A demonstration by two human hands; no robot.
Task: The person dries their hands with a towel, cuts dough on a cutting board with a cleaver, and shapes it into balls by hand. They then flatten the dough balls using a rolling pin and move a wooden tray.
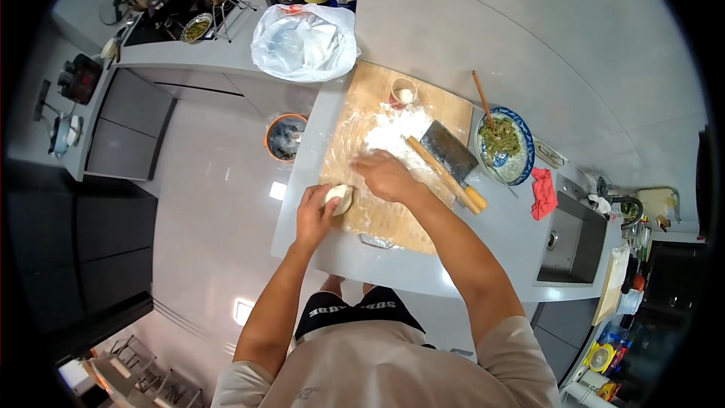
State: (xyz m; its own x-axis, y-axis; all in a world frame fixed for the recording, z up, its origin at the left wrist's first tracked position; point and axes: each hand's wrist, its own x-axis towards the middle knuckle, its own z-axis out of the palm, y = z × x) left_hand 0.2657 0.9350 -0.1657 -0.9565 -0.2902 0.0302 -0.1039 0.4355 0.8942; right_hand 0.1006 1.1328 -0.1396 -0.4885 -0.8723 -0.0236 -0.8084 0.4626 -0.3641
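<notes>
My left hand [313, 215] is wrapped round a pale lump of dough [338, 199] at the left edge of the wooden board [445, 100]. My right hand [384, 175] lies palm down over the floured board, its fingers stretched out and nothing seen in them. Just beyond it is a patch of white flour [389, 132]. To the right of that hand, a rolling pin [436, 165] rests against a broad cleaver [449, 150] with a yellowish handle. A small cup [403, 94] with something white inside stands near the board's far edge.
Right of the board are a bowl of green filling [501, 140] with chopsticks, a red cloth [544, 193] and a sink [568, 245]. A white plastic bag [304, 45] sits at the far left counter. An orange-rimmed bin [286, 138] stands below the counter's left edge.
</notes>
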